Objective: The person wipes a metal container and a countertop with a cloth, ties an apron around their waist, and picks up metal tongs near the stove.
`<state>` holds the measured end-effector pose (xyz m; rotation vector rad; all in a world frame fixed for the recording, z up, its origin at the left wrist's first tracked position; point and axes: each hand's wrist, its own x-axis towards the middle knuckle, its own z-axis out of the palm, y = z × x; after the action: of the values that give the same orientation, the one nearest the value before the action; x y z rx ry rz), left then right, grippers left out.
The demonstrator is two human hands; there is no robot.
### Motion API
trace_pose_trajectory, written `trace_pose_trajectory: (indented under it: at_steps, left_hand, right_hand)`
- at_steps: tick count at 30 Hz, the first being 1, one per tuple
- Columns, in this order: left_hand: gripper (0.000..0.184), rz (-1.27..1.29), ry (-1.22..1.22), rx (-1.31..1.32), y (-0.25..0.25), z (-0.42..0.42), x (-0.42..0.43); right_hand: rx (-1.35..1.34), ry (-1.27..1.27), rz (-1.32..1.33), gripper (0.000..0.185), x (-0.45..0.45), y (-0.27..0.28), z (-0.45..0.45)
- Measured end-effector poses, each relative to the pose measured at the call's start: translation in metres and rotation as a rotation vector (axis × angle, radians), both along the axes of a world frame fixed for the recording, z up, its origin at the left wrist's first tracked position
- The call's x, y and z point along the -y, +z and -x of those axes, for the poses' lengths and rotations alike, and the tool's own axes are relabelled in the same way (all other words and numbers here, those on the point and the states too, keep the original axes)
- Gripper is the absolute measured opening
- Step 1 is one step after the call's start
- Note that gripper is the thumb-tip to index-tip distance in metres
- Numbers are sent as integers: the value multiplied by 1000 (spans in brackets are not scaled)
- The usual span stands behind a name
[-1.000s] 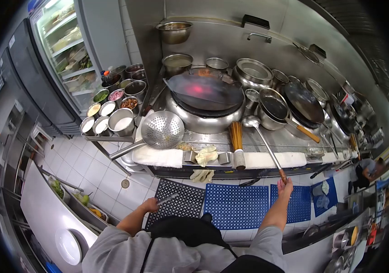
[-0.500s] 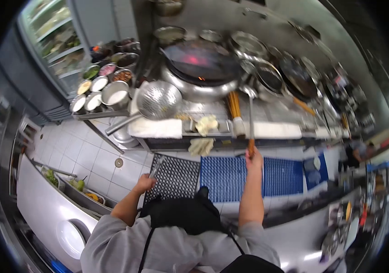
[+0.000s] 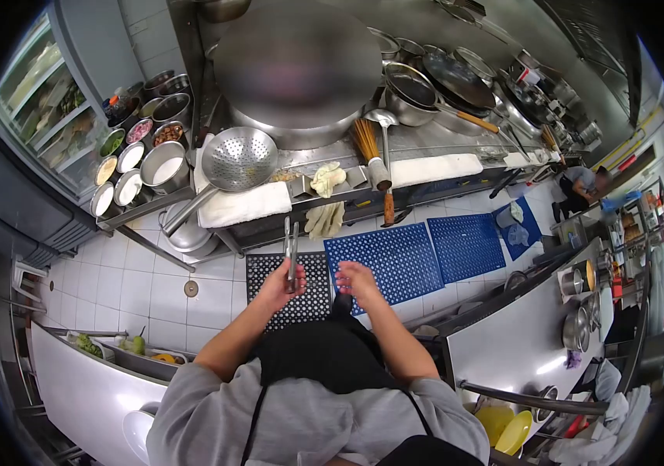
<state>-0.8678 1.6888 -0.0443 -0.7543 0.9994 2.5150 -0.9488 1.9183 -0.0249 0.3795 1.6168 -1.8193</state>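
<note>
My left hand (image 3: 279, 287) is closed around a pair of metal tongs (image 3: 292, 245), whose tips point up toward the counter edge. To its right, my right hand (image 3: 358, 283) is held in the air with fingers apart and slightly curled, and nothing shows in it. Beyond the hands, a ladle (image 3: 383, 119) lies on the counter, its wooden handle (image 3: 389, 210) jutting over the front edge. Beside the ladle sits a bamboo brush (image 3: 368, 144). A perforated metal strainer (image 3: 239, 159) rests at the left on a white towel (image 3: 250, 206).
A large wok (image 3: 297, 66), blurred in view, sits on the stove. Ingredient containers (image 3: 166, 168) stand at the left. Pale gloves (image 3: 324, 220) hang from the counter front. Mats (image 3: 382, 260) cover the floor, and a person (image 3: 578, 190) is at the far right.
My right hand has let go of the ladle and come back toward my left hand. The tongs have moved rightward, in front of my body. The camera view has shifted.
</note>
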Motion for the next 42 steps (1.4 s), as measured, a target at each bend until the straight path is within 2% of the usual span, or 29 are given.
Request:
trace_pose_trajectory:
  at_steps: [1, 3, 4, 6, 7, 9, 12, 15, 16, 19, 20, 23, 26, 27, 29, 31, 34, 36, 39, 41, 42]
  left_hand:
    - [46, 1, -18, -20, -1, 3, -5]
    - [44, 9, -54, -128, -8, 7, -15]
    - [42, -66, -90, -248, 4, 6, -21]
    - [39, -70, -116, -243, 11, 4, -30]
    - [38, -74, -126, -242, 19, 3, -36]
    - [37, -53, -128, -234, 26, -1, -41]
    - [38, 2, -224, -316, 27, -8, -33]
    - [41, 109, -156, -335, 40, -17, -37]
    - [43, 97, -114, -317, 37, -18, -38]
    - [43, 83, -158, -333, 42, -19, -30]
    - [38, 62, -177, -378, 44, -20, -28]
    - [32, 138, -274, -373, 30, -19, -21]
    - [34, 127, -259, -368, 39, -21, -23]
    - [36, 48, -227, -342, 39, -22, -24]
    - [41, -109, -164, -290, 38, -22, -25]
    - [41, -146, -71, -204, 44, -20, -26]
    - [34, -112, 96, -10, 32, -16, -29]
    - [30, -41, 77, 30, 23, -14, -25]
    - [17, 79, 25, 1, 12, -18, -19]
    - [22, 102, 48, 13, 16, -22, -21]
    - [35, 86, 60, 40, 15, -21, -21]
  right_hand:
    - [-47, 122, -26, 28, 8, 2, -13]
    - [-188, 173, 36, 29, 25, 9, -33]
    - [-239, 168, 72, 30, 33, 7, -42]
    - [-352, 156, 139, 32, 48, 7, -52]
    - [-318, 109, 234, 36, 54, 15, -57]
    - [-363, 84, 127, 36, 56, 20, -61]
    - [-375, 170, 98, 27, 55, 23, -60]
    - [-351, 243, -44, 19, 58, 22, -61]
    - [-330, 222, -20, 13, 59, 23, -63]
    - [-216, 230, 88, 13, 61, 33, -67]
    - [-198, 252, 75, 15, 61, 39, -67]
    - [-171, 238, 83, 15, 63, 25, -70]
    - [-198, 269, 90, 15, 60, 28, -68]
    - [-200, 279, 92, 14, 58, 29, -67]
    - [-188, 248, 138, 17, 56, 30, -67]
    - [-151, 202, 183, 21, 55, 32, -68]
    - [-144, 274, 215, 42, 53, 41, -71]
    - [-102, 301, 224, 60, 53, 45, -71]
    - [5, 275, 280, 62, 51, 47, -71]
    - [-13, 271, 280, 60, 51, 40, -72]
    - [-18, 259, 269, 59, 53, 39, -71]
